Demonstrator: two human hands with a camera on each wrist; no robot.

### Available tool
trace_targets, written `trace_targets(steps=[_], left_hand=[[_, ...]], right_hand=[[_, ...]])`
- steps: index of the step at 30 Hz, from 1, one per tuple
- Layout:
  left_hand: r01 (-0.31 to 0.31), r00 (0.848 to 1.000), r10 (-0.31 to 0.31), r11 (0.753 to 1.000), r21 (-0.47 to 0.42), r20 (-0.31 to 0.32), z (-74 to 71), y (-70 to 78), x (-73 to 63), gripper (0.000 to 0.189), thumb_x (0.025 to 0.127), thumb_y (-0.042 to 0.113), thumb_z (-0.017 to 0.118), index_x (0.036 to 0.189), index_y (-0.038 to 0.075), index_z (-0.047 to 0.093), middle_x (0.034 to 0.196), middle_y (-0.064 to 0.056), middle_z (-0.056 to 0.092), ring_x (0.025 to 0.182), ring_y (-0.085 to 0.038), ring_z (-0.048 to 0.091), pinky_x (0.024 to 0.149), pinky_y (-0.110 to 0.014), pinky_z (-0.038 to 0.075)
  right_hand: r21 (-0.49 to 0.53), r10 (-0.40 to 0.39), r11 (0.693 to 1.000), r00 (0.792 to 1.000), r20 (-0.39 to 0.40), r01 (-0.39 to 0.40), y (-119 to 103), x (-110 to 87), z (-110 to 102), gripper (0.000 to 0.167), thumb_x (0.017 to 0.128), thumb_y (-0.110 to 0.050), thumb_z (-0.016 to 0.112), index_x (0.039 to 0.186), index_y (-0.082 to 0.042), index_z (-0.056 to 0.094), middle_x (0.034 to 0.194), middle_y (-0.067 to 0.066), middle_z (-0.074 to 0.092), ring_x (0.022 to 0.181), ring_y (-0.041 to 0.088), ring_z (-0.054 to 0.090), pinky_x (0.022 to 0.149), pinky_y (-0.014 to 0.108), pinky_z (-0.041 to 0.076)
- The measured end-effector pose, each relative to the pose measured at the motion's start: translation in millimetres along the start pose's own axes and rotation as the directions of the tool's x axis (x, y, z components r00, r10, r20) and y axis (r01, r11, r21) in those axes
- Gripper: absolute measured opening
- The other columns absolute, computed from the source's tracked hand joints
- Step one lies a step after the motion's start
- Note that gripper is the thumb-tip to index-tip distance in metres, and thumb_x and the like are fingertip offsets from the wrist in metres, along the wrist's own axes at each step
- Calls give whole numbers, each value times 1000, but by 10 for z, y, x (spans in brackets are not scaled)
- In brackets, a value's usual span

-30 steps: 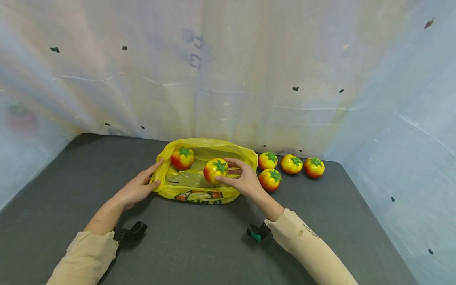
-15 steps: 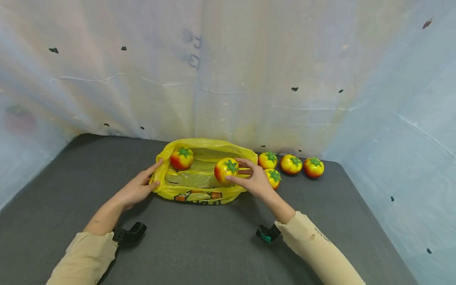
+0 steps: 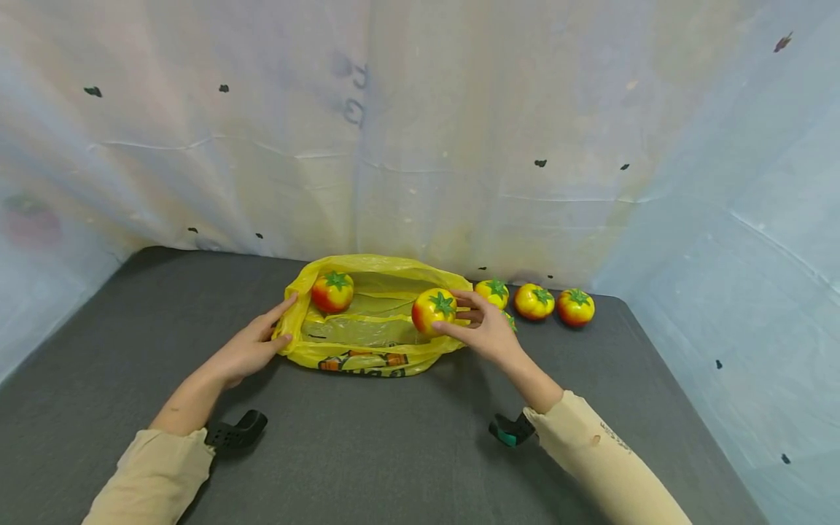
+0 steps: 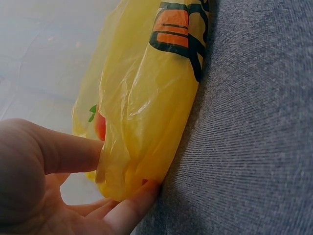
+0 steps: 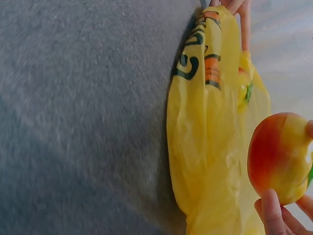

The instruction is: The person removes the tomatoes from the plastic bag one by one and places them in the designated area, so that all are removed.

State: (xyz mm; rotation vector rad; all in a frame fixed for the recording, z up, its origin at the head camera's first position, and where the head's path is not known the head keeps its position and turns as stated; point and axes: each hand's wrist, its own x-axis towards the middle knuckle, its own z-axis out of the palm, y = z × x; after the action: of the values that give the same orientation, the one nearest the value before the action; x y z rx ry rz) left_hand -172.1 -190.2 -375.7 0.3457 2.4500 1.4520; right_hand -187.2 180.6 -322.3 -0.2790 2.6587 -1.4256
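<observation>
Working above a finely textured grey worktop point(image 3: 367, 452), pinching the left rim of a thin, crinkled yellow plastic bag point(image 3: 394, 264) with the left hand point(image 3: 252, 350) and gripping a smooth, glossy red-and-yellow tomato point(image 3: 434, 311) in the right hand point(image 3: 488, 329), over the right end of the oblong opening. Holding a rounded second tomato point(image 3: 332, 292) inside, at the left. Half hiding a loose tomato point(image 3: 511, 321) behind the right hand, with three more tomatoes point(image 3: 534, 302) lining up beyond, before a wrinkled whitish sheet point(image 3: 420, 131). Carrying the gripped tomato farther right than a second ago.
</observation>
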Motion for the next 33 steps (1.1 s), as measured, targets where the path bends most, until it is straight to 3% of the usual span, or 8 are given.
trace_targets(steps=[5,13,33], left_hand=[[-2,1000,2,1000,-3,-1,-4,7,-5,69,102,10,44,156,15,2,155,-33,-4,140,-54,1,107,-70,13],[-3,1000,3,1000,-12,5,5,8,12,69,102,8,43,156,14,0,155,-33,-5,141,-53,0,108,-69,12],[16,1000,-15,1000,18,-3,0,-15,23,69,102,10,43,156,16,0,154,-34,-4,140,-55,3,107,-69,16]], right_hand=[[-48,-15,999,999,-50,13,1,-15,-123,66,82,-35,76,140,-18,49,139,13,51,120,34,56,93,46,50],[-27,-15,1000,998,-67,13,31,-39,-259,65,82,-34,76,139,-17,50,137,14,51,121,34,56,94,45,51],[-95,63,993,990,-129,-75,155,-194,-521,71,82,-41,75,142,-19,46,142,15,47,126,35,51,97,49,47]])
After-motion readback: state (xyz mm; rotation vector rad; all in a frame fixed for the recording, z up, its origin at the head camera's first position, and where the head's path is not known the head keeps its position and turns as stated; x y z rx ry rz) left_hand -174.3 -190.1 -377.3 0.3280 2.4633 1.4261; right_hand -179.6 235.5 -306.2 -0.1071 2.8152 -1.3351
